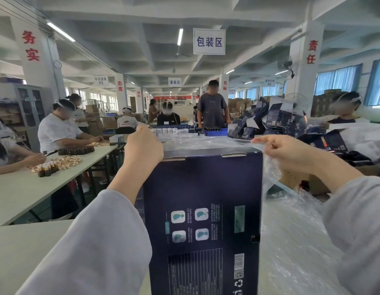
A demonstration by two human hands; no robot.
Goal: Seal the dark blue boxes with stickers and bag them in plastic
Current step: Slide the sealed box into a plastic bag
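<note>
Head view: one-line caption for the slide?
Left hand and right hand hold a clear plastic bag at the top of an upright dark blue box.

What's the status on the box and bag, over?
Gripping plastic bag: left hand, right hand. Bag stretched across box top, front uncovered. Nothing blocking.

1. The dark blue box (203, 209) looks like printed card, smooth, with a low satin sheen
2. The clear plastic bag (291, 231) is thin film, crinkled and glossy, catching white glare
3. The sleeves (112, 241) are pale grey cloth, soft and matt
4. The table (25, 252) has a smooth, pale, matt top
5. The blue crate (215, 132) looks like hard plastic, slightly shiny
6. The small bottles (47, 168) look like brown glass with shiny gold-coloured caps
</note>
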